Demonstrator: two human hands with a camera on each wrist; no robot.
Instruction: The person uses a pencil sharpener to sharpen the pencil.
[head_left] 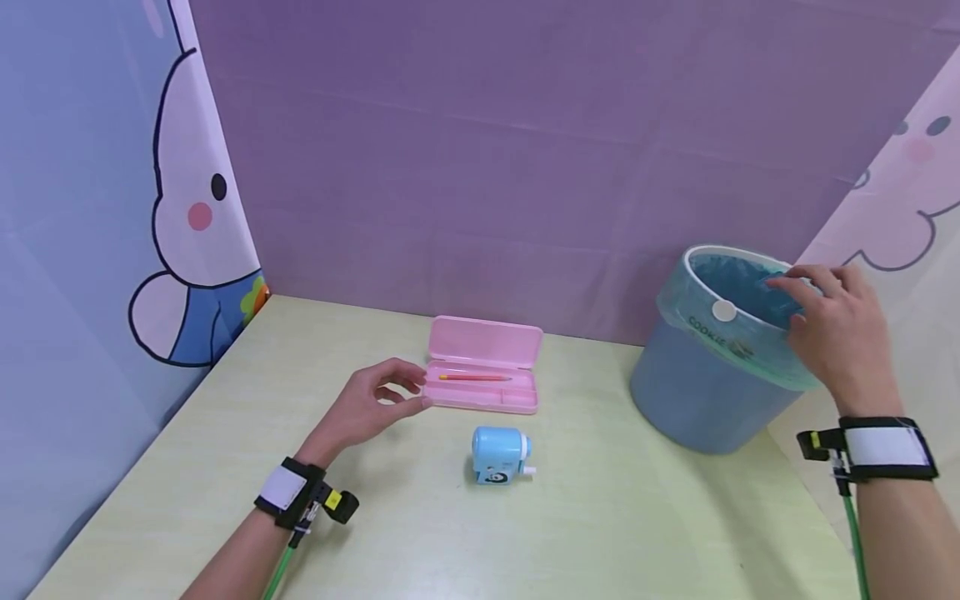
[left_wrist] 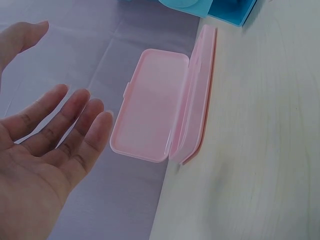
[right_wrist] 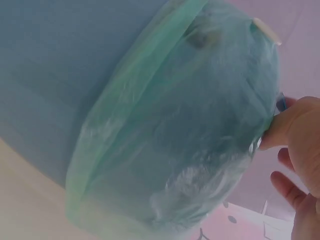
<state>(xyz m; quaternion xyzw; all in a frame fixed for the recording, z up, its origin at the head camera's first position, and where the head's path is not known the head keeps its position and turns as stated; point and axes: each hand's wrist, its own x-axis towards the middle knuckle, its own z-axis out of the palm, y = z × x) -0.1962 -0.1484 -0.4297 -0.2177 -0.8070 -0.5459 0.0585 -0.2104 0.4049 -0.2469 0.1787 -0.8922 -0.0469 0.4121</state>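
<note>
My right hand [head_left: 843, 329] is over the near right rim of the bin [head_left: 697, 396], its fingers above the mouth. Between thumb and fingers it pinches a small blue see-through piece [right_wrist: 281, 102], mostly hidden by the fingers. My left hand [head_left: 378, 400] is held with loosely bent fingers beside the left end of an open pink pencil case [head_left: 517, 379]; the left wrist view shows its palm with nothing in it. A red pencil [head_left: 475, 377] lies in the case. Closer to me stands a blue crank pencil sharpener [head_left: 497, 450], its white handle [head_left: 528, 471] pointing right.
A thin greenish bag [right_wrist: 200, 135] lines the bin and folds over its rim. The pale wooden table [head_left: 600, 525] meets a purple cloth backdrop [head_left: 525, 167] behind the case. Printed cartoon sheets [head_left: 82, 208] hang at both sides.
</note>
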